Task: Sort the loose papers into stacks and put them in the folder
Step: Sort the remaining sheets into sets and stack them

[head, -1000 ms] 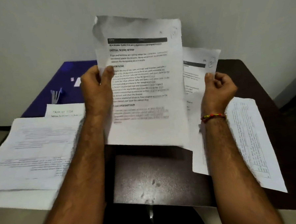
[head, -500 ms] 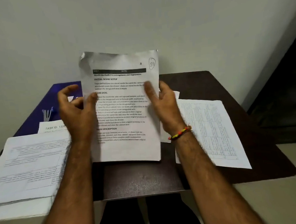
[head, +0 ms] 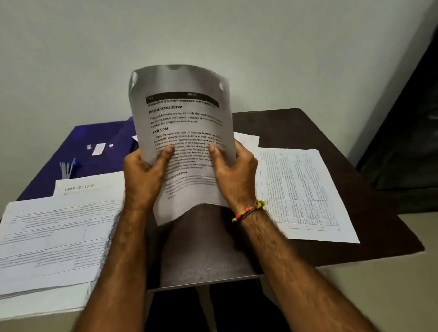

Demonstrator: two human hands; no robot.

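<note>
I hold a bundle of printed sheets (head: 182, 122) upright above the dark table (head: 340, 174), bowed toward me. My left hand (head: 145, 180) grips its left edge and my right hand (head: 235, 175) grips its right edge, thumbs on the front page. A thick stack of papers (head: 46, 238) lies at the left. A sheet headed "TASK ID" (head: 87, 186) peeks out behind it. A sheet with tables (head: 300, 194) lies flat at the right. The blue folder (head: 95, 147) lies open at the back left.
A pale wall rises right behind the table. A dark object (head: 419, 130) stands at the far right beside the table. The left stack overhangs the table's front left edge. Another sheet's corner (head: 248, 139) shows behind the held bundle.
The two separately held sheets were brought together into one bundle. My right hand closed on its right edge, and both hands now squeeze it so that it bows.
</note>
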